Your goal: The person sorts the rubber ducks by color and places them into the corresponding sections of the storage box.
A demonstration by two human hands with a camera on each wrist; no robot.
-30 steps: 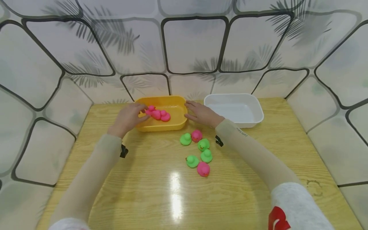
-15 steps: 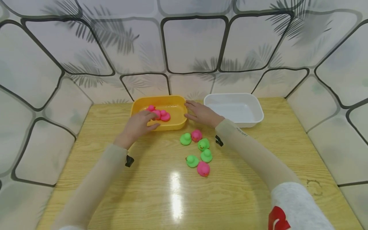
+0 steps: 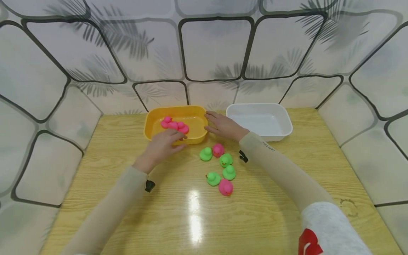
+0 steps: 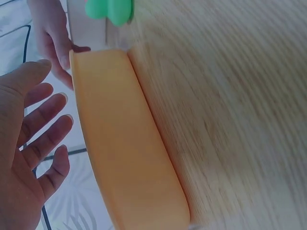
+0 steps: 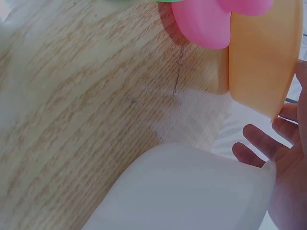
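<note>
The left hand (image 3: 161,146) is hovering by the near edge of the yellow tray (image 3: 197,125), fingers (image 4: 43,117) loosely spread, pinching nothing. The right hand (image 3: 225,126), with parted fingers, is touching the tray's right rim, perhaps steadying it. Pink ducks (image 3: 173,125) are lying inside; past the loose ducks (image 3: 226,160), the near tabletop (image 3: 159,216) is offering more room.
</note>
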